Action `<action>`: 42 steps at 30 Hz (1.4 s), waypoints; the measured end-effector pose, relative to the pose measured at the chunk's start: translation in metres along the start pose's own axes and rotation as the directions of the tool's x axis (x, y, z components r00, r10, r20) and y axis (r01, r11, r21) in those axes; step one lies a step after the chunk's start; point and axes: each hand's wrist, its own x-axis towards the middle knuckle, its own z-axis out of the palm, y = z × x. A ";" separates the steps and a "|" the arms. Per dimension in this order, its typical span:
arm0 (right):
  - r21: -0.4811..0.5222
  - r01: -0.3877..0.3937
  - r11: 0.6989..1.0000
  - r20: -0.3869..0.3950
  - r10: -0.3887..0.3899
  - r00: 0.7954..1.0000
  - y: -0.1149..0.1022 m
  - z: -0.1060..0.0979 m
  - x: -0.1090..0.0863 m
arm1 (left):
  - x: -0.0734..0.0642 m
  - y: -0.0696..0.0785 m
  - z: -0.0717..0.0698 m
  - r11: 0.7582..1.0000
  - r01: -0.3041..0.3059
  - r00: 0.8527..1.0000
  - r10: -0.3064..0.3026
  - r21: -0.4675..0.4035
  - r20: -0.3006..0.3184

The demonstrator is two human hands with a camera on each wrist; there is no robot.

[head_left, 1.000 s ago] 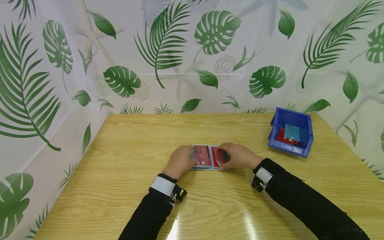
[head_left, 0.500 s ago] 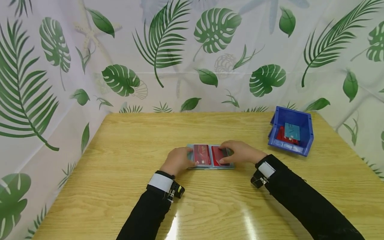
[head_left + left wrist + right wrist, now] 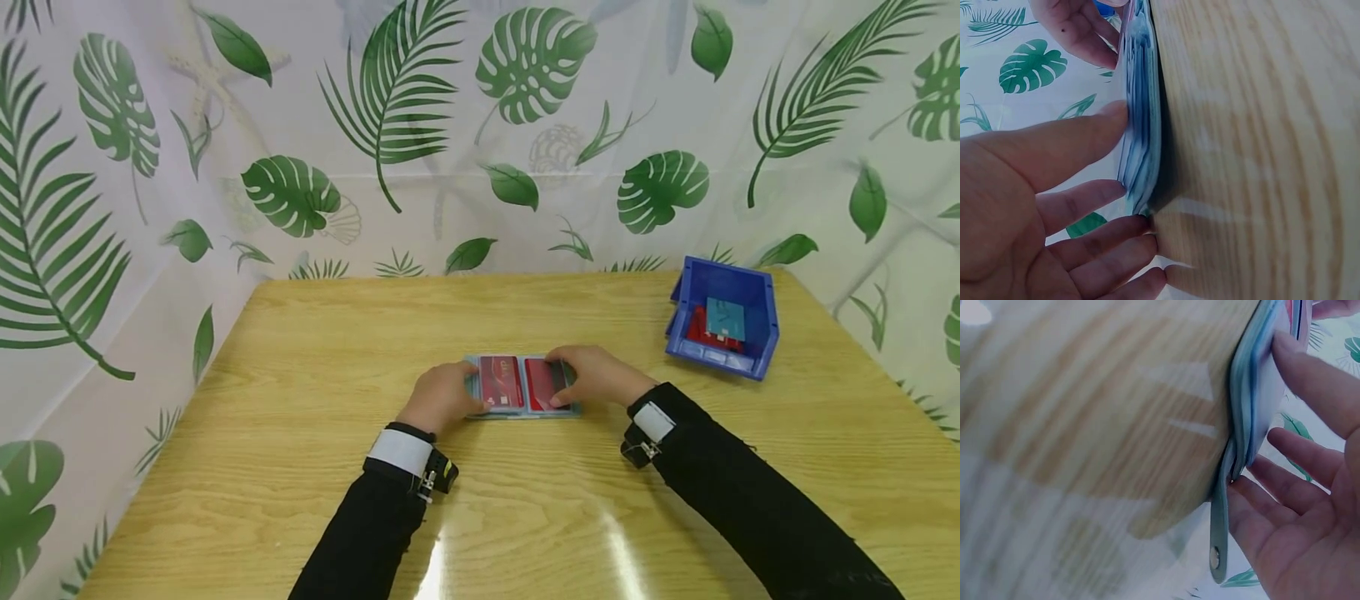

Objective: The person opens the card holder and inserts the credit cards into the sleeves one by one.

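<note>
A light blue card holder (image 3: 521, 385) lies open on the wooden table (image 3: 315, 350), with a red card in each of its two clear pages. My left hand (image 3: 459, 393) rests at its left edge. In the left wrist view the thumb (image 3: 1079, 140) lies on the stacked sleeves (image 3: 1141, 125) and the straight fingers touch their lower edge. My right hand (image 3: 573, 379) rests on the right page. The right wrist view shows its thumb (image 3: 1316, 381) on top of the holder (image 3: 1249, 394), fingers spread at the edge, by a hanging snap strap (image 3: 1217, 537).
A blue plastic bin (image 3: 759, 287) stands at the back right of the table and holds red cards and a teal card (image 3: 724, 318). Leaf-patterned curtains (image 3: 480, 125) close off the table at the back and on both sides.
My right hand has drawn back from the middle of the right page towards its outer edge, uncovering more of the red card. The left hand stays at the left edge.
</note>
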 end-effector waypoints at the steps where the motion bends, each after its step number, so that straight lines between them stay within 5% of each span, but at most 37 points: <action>1: -0.001 0.000 1.000 -0.001 0.000 1.000 -0.001 0.000 0.000 | 0.000 0.000 0.000 1.000 0.000 1.000 0.000 0.000 0.003; 12: -0.063 0.003 0.998 -0.080 -0.008 0.997 -0.013 0.004 -0.001 | 0.003 -0.003 0.002 1.000 0.002 1.000 -0.002 0.011 0.005; 30: -0.107 -0.007 0.994 -0.075 -0.001 0.997 -0.012 0.003 -0.003 | 0.003 -0.003 0.000 0.999 -0.005 1.000 0.006 0.045 -0.013; 42: 0.074 -0.034 0.997 -0.170 0.046 0.984 -0.023 0.004 0.001 | 0.000 0.001 -0.002 0.999 0.007 0.999 -0.005 0.052 -0.036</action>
